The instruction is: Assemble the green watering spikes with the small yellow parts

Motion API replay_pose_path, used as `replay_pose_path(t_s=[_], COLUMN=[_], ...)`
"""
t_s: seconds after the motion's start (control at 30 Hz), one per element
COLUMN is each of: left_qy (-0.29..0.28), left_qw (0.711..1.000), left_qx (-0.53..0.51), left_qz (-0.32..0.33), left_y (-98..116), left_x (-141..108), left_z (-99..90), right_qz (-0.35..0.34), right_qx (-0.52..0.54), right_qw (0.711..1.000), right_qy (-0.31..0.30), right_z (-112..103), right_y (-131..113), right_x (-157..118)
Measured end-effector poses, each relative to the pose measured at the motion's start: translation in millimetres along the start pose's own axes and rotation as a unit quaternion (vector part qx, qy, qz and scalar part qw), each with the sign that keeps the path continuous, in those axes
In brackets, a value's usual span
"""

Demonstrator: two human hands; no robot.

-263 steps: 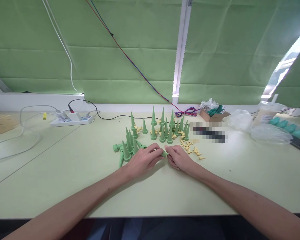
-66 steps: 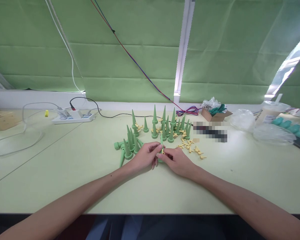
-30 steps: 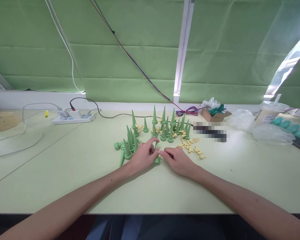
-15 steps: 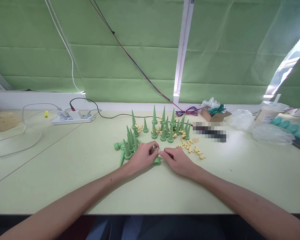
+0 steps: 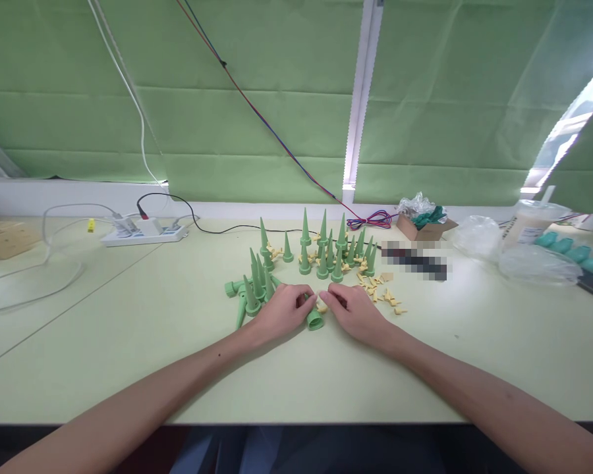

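My left hand (image 5: 287, 308) is closed around a green plastic watering spike (image 5: 315, 321). The spike lies tilted, its open round collar facing me and its tip hidden by the fingers. At its side, between both hands, shows a small yellow plastic piece (image 5: 322, 308). My right hand (image 5: 352, 309) is pinched with thumb and fingertips almost touching the left fingertips; what it holds, if anything, is hidden. Left of my left hand are several standing and lying green spikes (image 5: 252, 301). More green spikes (image 5: 337, 268) stand upright beyond the hands, many with yellow pieces on or beside them.
Loose yellow pieces (image 5: 389, 299) lie beyond my right hand. A white power strip (image 5: 145, 234) with cables is at the left. Towards the back right are a small cardboard box (image 5: 425, 230), a blurred dark object (image 5: 420, 262), plastic bags (image 5: 538, 265) and a drink cup (image 5: 531, 222).
The collar of the held spike has swung slightly right and towards me, and now faces me more. My right fingertips have risen a little above the yellow piece.
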State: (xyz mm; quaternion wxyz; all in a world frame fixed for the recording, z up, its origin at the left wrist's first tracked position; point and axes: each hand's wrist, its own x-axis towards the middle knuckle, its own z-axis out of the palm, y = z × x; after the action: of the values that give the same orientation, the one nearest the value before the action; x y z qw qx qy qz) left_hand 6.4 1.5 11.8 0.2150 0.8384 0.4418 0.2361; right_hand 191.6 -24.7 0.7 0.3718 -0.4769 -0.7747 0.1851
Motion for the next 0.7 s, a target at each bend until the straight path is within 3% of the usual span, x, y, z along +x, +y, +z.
replay_pose_path(t_s=[0.17, 0.27, 0.7], left_qy=[0.002, 0.005, 0.037], left_qw=[1.000, 1.000, 0.999], left_qx=[-0.004, -0.008, -0.021], left_qz=[0.003, -0.008, -0.002], left_y=[-1, -1, 0], left_x=[0, 1, -1], left_z=[-0.1, 0.4, 0.3], right_qz=[0.004, 0.018, 0.051], right_qx=[-0.037, -0.075, -0.154], right_qw=[0.998, 0.995, 0.984], right_qy=[0.058, 0.061, -0.068], right_z=[-4, -6, -4], right_y=[6, 8, 11], right_x=[3, 3, 2])
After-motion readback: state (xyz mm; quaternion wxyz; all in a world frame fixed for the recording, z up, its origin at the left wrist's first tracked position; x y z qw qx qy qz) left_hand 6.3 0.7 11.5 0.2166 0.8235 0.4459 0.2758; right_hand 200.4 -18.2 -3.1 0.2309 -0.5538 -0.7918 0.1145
